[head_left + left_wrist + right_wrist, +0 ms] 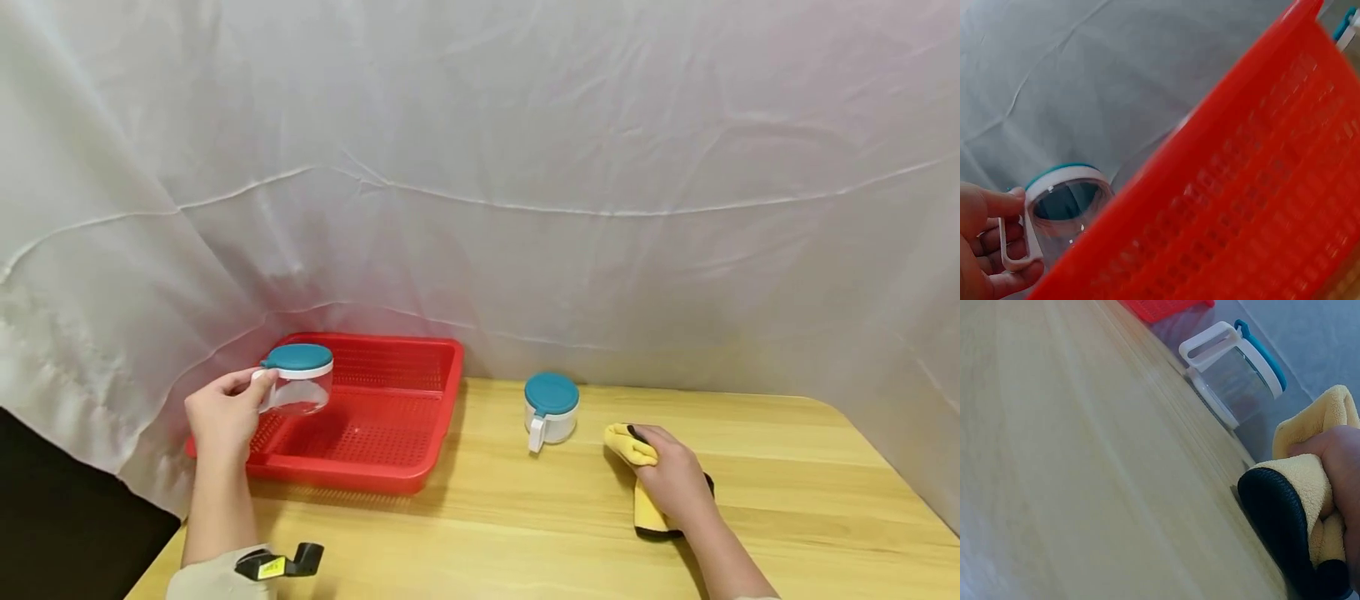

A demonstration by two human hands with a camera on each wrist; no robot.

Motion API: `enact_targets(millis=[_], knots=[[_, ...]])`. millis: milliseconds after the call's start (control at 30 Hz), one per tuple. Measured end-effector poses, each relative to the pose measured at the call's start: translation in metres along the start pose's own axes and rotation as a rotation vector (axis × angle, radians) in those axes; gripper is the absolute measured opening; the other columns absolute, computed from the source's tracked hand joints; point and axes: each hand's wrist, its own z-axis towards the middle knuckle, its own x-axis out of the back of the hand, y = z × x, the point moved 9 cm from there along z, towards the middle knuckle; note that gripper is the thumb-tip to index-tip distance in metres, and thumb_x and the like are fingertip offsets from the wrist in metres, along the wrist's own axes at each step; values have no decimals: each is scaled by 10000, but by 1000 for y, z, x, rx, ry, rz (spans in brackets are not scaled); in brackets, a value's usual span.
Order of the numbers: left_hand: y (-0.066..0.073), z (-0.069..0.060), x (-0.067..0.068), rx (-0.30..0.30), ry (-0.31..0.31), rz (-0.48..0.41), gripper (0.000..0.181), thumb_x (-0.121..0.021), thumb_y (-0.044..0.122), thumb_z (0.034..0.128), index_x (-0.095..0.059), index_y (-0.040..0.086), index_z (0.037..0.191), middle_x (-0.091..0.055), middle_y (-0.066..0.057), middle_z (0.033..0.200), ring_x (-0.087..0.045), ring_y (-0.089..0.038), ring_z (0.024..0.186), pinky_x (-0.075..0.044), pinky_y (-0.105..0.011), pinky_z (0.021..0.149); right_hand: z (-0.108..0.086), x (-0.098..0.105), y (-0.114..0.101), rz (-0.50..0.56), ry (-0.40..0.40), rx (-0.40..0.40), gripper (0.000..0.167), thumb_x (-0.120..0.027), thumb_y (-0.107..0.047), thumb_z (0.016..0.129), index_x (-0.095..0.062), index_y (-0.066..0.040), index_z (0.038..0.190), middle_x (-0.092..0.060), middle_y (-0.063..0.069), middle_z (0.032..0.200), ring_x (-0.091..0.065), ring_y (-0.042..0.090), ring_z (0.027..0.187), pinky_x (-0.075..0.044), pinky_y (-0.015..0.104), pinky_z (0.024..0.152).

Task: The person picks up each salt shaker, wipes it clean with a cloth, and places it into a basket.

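My left hand (222, 417) pinches the white handle of a clear jar (303, 392) with a teal lid, holding it above the left part of a red plastic basket (427, 462). In the left wrist view the thumb and fingers are around the handle of that jar (1066, 219), and the basket wall covers its lower part. My right hand (675, 475) grips a folded yellow cloth (632, 446) with black edging, at the right of the table. Left of this hand, a second teal-lidded jar (551, 408) stands upright on the table, its white handle towards me.
The wooden table (525, 533) runs up to a pale hanging curtain (525, 167) at the back and sides. The basket has perforated walls and stands at the table's left. A black device (281, 564) is strapped to the left sleeve.
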Motion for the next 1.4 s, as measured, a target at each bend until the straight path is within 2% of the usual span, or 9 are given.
enact_targets(millis=[133,233,367,533,833,967,1100,1267,1400], knots=[[-12,6,4,-10,-21,178,580,-658,536,882,-668,102,1266,-675,-131,1159,-551,-240,1017,-485,-189,652,-1,1,2,3,-11,-4,497,-669,38,823,-584,31,1313,-602,216,1299,-549,475,1200,-476,589,964],[-15,8,2,-51,-36,290,573,-619,507,919,-651,60,1276,-624,-226,1262,-522,-348,1103,-504,-308,715,-2,2,3,-4,-13,-1,499,-677,37,816,-591,28,1307,-608,213,1293,-556,473,1192,-476,587,965],[-12,9,-7,-133,-59,364,507,-610,433,948,-664,23,1242,-632,-255,1233,-508,-405,1117,-507,-462,855,-3,6,3,-19,-1,1,492,-684,25,815,-597,28,1299,-610,217,1291,-558,479,1186,-467,596,971],[-8,9,-20,-231,-100,445,437,-614,337,960,-665,-17,1211,-646,-269,1189,-515,-435,1079,-443,-546,922,-5,7,4,-7,2,5,477,-697,19,823,-605,24,1291,-617,209,1281,-566,469,1182,-474,588,968],[-9,6,-25,-215,-164,563,439,-649,353,929,-674,4,1194,-641,-274,1178,-527,-457,1030,-439,-554,823,-5,6,8,-15,0,6,500,-675,30,808,-594,30,1301,-613,210,1286,-565,474,1179,-482,593,950],[-7,4,-15,-194,-188,654,415,-637,343,919,-678,10,1164,-642,-286,1121,-556,-437,939,-452,-536,729,-6,4,10,-8,-17,-14,501,-666,8,821,-584,23,1315,-605,203,1302,-555,472,1196,-474,593,967],[-8,3,-10,-196,-253,709,365,-641,297,913,-690,-24,1079,-649,-264,969,-556,-371,833,-465,-470,645,-7,4,10,-12,-20,-16,498,-672,3,820,-589,20,1311,-607,205,1298,-557,474,1191,-471,597,966],[-13,-1,-20,-206,-353,756,233,-692,248,869,-699,16,857,-591,-130,726,-523,-273,708,-439,-398,583,-8,8,9,-33,2,1,485,-681,-3,817,-601,24,1295,-617,209,1283,-569,477,1171,-477,601,951],[-17,-3,-30,-216,-381,795,253,-709,235,824,-591,99,647,-519,-58,595,-506,-221,609,-398,-364,553,-8,10,10,-33,3,4,473,-683,-10,825,-604,26,1290,-619,210,1278,-569,475,1172,-475,599,955]])
